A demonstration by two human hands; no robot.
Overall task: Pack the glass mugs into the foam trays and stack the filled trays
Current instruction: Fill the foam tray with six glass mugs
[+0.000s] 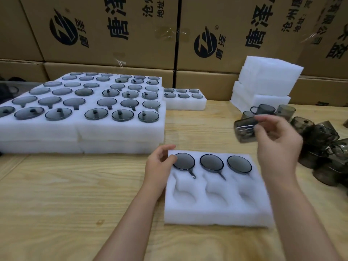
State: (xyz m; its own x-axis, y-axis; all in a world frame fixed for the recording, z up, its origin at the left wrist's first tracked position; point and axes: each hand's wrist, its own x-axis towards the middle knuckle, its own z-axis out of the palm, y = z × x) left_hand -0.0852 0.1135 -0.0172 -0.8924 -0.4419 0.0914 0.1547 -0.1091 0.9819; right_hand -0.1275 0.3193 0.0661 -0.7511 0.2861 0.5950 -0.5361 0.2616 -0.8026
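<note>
Packing is halfway through on the foam tray that lies near the table's front edge, seen from the head camera: the tray's far row carries three glass mugs seated mouth-up, while the three near pockets are bare. The left hand holds the tray's far left corner, thumb on the far edge and bent fingers on the foam touching the leftmost mug's rim, apparently to steady it. The right hand grips a fourth mug in the air, tilted on its side, beyond the tray's far right corner and clear of the foam. More loose mugs crowd the table's right edge; filled trays are stacked along the left, and spare foam blocks stand at the far right before cardboard cartons. The next move likely calls for turning the carried mug upright, lining its handle with a near pocket's notch, and pressing it down evenly so the soft foam does not tear.
</note>
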